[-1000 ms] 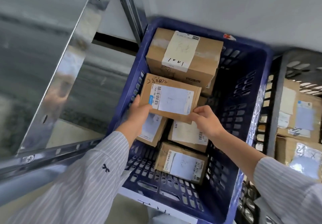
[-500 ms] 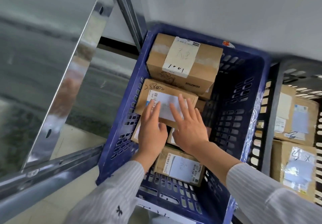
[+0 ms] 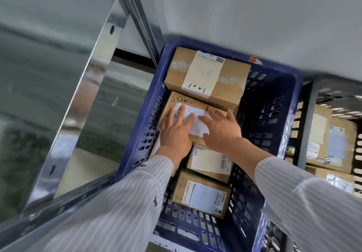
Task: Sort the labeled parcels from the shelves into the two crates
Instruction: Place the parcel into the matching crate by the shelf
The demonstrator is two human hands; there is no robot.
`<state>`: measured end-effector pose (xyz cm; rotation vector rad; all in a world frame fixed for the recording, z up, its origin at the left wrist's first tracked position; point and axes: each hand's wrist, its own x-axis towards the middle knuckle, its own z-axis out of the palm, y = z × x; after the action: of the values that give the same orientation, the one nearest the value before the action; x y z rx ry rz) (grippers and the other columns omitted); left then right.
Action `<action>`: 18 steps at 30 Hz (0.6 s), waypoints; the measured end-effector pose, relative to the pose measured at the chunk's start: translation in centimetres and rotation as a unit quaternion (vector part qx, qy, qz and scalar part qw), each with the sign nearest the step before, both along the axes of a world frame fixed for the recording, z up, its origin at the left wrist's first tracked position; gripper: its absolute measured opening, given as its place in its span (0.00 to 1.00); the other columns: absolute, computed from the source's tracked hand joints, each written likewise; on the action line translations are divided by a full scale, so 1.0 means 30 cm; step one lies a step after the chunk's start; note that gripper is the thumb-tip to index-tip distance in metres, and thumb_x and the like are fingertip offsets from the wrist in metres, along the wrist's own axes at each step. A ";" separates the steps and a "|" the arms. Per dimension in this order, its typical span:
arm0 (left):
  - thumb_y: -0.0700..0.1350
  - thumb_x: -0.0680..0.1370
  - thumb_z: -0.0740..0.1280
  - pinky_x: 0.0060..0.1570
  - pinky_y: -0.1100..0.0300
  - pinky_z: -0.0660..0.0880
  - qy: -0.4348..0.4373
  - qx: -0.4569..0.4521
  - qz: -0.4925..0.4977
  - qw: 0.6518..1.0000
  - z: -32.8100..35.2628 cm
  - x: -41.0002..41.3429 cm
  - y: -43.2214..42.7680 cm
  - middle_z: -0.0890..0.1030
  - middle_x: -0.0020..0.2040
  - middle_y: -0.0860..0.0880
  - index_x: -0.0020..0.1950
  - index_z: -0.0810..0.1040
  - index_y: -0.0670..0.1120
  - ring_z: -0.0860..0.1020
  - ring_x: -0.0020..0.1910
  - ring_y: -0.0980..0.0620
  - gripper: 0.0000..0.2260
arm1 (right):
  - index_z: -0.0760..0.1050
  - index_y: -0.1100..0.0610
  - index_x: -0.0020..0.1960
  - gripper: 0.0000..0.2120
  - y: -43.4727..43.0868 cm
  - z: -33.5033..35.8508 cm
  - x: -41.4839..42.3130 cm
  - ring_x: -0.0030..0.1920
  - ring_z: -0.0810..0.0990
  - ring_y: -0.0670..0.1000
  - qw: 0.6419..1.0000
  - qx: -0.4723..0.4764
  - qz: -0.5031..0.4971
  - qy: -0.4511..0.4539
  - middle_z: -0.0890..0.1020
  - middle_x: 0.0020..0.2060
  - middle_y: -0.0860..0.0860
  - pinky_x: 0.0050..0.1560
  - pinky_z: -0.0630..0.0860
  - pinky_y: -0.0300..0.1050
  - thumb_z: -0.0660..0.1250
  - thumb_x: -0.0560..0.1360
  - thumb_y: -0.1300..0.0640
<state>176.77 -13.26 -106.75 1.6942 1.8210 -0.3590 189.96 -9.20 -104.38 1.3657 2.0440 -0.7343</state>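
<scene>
With flat, straight fingers, the left hand (image 3: 175, 132) and right hand (image 3: 223, 132) press the parcel (image 3: 182, 102) level in the blue crate (image 3: 274, 118); lift off evenly.

Handwritten "288002" stands on the brown cardboard parcel (image 3: 177, 102); the white label (image 3: 203, 197) on the nearest small brown box (image 3: 181, 185) reads "507 N705".
</scene>
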 end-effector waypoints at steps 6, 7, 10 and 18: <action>0.46 0.82 0.57 0.73 0.49 0.44 0.020 -0.061 -0.039 0.997 0.037 -0.030 -0.001 0.32 0.76 0.51 0.77 0.41 0.56 0.35 0.75 0.45 0.30 | 0.42 0.48 0.78 0.30 0.002 0.069 -0.025 0.77 0.38 0.52 0.997 -0.062 0.007 0.046 0.39 0.77 0.50 0.76 0.43 0.51 0.54 0.82 0.49; 0.44 0.82 0.57 0.73 0.49 0.47 0.015 -0.064 -0.042 0.997 0.035 -0.038 -0.006 0.32 0.76 0.52 0.77 0.41 0.57 0.35 0.75 0.46 0.31 | 0.42 0.48 0.78 0.31 -0.013 0.065 -0.026 0.77 0.37 0.52 0.996 -0.070 0.005 0.053 0.38 0.77 0.50 0.76 0.43 0.51 0.55 0.81 0.51; 0.36 0.80 0.59 0.70 0.48 0.60 0.006 -0.039 -0.027 0.999 0.025 -0.048 -0.018 0.33 0.76 0.54 0.77 0.45 0.58 0.35 0.75 0.48 0.34 | 0.43 0.46 0.78 0.32 -0.052 0.040 -0.023 0.76 0.35 0.52 0.995 -0.087 -0.017 0.047 0.34 0.76 0.48 0.75 0.49 0.51 0.57 0.80 0.55; 0.33 0.78 0.59 0.62 0.51 0.69 0.032 0.006 -0.017 0.999 0.036 -0.022 0.016 0.43 0.78 0.50 0.75 0.56 0.54 0.41 0.76 0.46 0.29 | 0.43 0.48 0.78 0.33 -0.087 -0.012 -0.057 0.75 0.30 0.54 0.996 -0.051 -0.046 0.055 0.31 0.75 0.49 0.65 0.71 0.50 0.57 0.80 0.56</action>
<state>176.12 -12.79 -105.67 1.7419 1.8455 -0.4234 188.23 -11.81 -104.74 1.3974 2.0081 -0.9600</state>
